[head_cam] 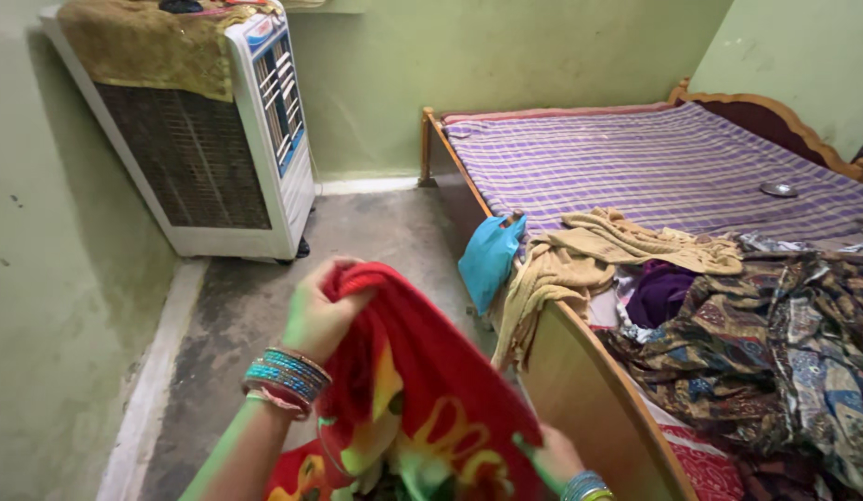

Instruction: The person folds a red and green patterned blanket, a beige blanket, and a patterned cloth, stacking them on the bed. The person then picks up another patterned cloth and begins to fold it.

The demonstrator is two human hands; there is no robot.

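A red cloth with yellow and green print hangs in front of me, above the floor and just left of the bed's wooden footboard. My left hand, with several blue and red bangles on the wrist, grips the cloth's upper edge. Lower down, my right hand holds the cloth's bottom right part; it also wears bangles. Both hands are closed on the fabric.
A bed with a purple checked sheet fills the right side. On it lie a beige cloth, a blue bag, a purple garment and a dark patterned cloth. A white air cooler stands at the back left on the grey floor.
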